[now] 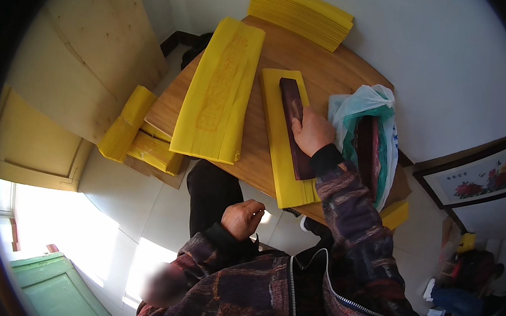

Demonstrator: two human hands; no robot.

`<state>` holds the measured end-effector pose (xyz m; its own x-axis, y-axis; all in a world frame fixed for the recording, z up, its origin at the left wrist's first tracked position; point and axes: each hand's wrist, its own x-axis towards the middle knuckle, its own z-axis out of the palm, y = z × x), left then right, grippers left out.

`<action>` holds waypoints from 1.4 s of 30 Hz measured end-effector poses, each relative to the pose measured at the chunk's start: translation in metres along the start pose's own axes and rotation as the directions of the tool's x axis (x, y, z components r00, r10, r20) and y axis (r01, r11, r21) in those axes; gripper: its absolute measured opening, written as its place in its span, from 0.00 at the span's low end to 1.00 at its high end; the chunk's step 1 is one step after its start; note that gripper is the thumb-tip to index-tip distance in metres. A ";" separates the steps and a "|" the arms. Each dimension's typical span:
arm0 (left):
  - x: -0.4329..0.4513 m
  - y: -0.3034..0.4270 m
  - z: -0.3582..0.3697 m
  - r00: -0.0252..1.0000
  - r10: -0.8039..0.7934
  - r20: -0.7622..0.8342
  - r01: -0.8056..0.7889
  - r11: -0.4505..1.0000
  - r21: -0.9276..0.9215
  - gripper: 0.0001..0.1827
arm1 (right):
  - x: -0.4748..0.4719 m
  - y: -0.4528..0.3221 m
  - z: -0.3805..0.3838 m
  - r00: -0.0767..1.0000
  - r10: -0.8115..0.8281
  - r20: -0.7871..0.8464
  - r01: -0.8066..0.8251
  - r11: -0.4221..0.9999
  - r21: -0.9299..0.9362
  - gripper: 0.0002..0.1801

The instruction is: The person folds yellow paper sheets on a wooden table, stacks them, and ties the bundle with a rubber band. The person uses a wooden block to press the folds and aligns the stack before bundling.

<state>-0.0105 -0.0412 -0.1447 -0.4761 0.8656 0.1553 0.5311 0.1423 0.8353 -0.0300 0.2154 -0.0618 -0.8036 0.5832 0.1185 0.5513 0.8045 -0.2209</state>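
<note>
My right hand (314,131) grips a long dark reddish-brown block (291,101), apparently wooden. The block lies lengthwise along a stack of folded yellow paper (276,146) on the wooden table (251,177). My left hand (243,219) is loosely curled above my lap, off the table's near edge, with nothing visible in it. Left of the block is a larger yellow paper stack (216,89), its top sheet bearing a faint orange-red print. Beside my right forearm, a white plastic bag (369,98) with a green inner layer surrounds a long dark red object (370,153).
A thick yellow paper stack (300,14) sits at the table's far edge by the wall. Tied yellow bundles (125,122) lie low at the left. Another yellow piece (395,215) is near the right corner. A framed flower picture (480,174) leans right; a person (463,300) appears seated beyond.
</note>
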 end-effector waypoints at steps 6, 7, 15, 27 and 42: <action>0.001 0.003 -0.003 1.000 -0.008 -0.001 0.008 1.000 -0.025 0.04 | -0.002 -0.003 0.010 1.000 -0.001 0.029 0.001 1.000 -0.005 0.14; 0.002 0.004 -0.004 1.000 -0.017 -0.013 0.016 0.999 -0.046 0.04 | -0.002 -0.003 0.012 1.000 0.001 0.027 -0.001 1.000 -0.001 0.14; 0.021 0.018 -0.005 0.981 0.036 -0.193 -0.050 0.996 -0.071 0.09 | -0.001 0.009 0.023 1.000 -0.015 0.020 0.015 1.000 -0.025 0.16; 0.057 0.018 0.028 0.889 0.457 -0.036 -0.430 0.857 0.285 0.23 | -0.006 -0.001 0.026 0.999 -0.028 -0.033 0.025 0.996 -0.084 0.15; 0.049 0.022 0.030 0.913 0.406 0.022 -0.387 0.850 0.358 0.25 | -0.008 0.001 0.011 0.997 0.048 0.057 -0.051 0.998 0.049 0.16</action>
<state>-0.0009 0.0182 -0.1344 -0.2035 0.8591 0.4697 0.8866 -0.0418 0.4606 -0.0249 0.2104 -0.0743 -0.7875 0.6141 0.0522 0.5802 0.7672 -0.2734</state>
